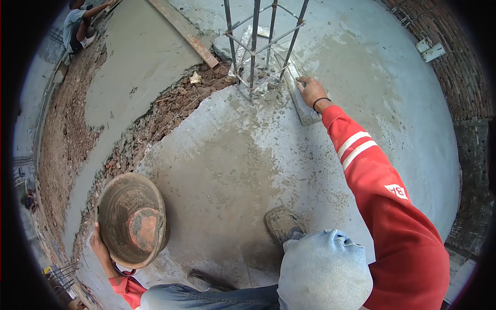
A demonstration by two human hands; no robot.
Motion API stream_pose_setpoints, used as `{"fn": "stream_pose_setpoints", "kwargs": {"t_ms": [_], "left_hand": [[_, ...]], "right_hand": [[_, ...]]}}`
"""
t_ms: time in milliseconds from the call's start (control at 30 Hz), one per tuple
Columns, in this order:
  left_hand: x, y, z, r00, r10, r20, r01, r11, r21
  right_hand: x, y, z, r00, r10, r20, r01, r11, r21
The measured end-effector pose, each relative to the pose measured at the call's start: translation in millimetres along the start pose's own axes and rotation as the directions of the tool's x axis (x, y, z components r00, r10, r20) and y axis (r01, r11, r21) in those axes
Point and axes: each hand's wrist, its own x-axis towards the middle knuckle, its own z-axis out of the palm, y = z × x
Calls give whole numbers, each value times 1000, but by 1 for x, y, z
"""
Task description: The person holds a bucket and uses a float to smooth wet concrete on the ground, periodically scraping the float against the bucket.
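Note:
At the lower left, my left hand (99,247) grips the side of a round, mortar-stained bucket (107,206). The bucket is tilted so that I see into it. A reddish patch shows on its bottom, with grey residue around it. My right hand (313,92) is closed on a long, flat float (306,114) smeared with cement, which lies against the floor. Part of the float's grip is hidden under my fingers. Just left of it, upright steel bars (253,46) tied with cross ties rise from a rough concrete patch.
A strip of broken soil and rubble (178,101) runs beside the slab edge. Beyond it lies grey concrete (139,62) with a long board (186,33). Another person (77,26) crouches at the upper left. A brick wall (465,67) stands at right. My shoe (283,223) rests on the slab.

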Motion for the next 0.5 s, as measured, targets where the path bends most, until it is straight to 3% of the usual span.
{"fn": "stream_pose_setpoints", "kwargs": {"t_ms": [33, 133, 200, 267, 367, 433, 500], "left_hand": [[3, -4, -4, 1000, 3, -9, -3, 1000, -3], [6, -18, -17, 997, 71, 23, -72, 994, 79], [1, -14, -6, 995, 71, -65, -67, 996, 61], [-1, -3, -2, 998, 62, -15, -61, 995, 80], [2, -1, 2, 997, 79, 4, -79, 992, 99], [5, -9, -2, 986, 166, -16, -163, 982, 96], [5, -8, -6, 989, 149, 15, -149, 971, 184]], "right_hand": [[-16, -1, 4, 995, -100, -17, 100, 995, -4], [-20, 9, -23, 998, -30, 56, 30, 1000, 2], [3, 16, -24, 996, 34, 78, -36, 999, 21], [21, 3, -6, 1000, 29, -1, -28, 998, 48], [-8, -13, -5, 995, 95, 10, -95, 993, 69], [-39, -3, -9, 997, 30, 67, -36, 995, 90], [-48, 18, -24, 998, -10, 58, 7, 998, 56]]}}
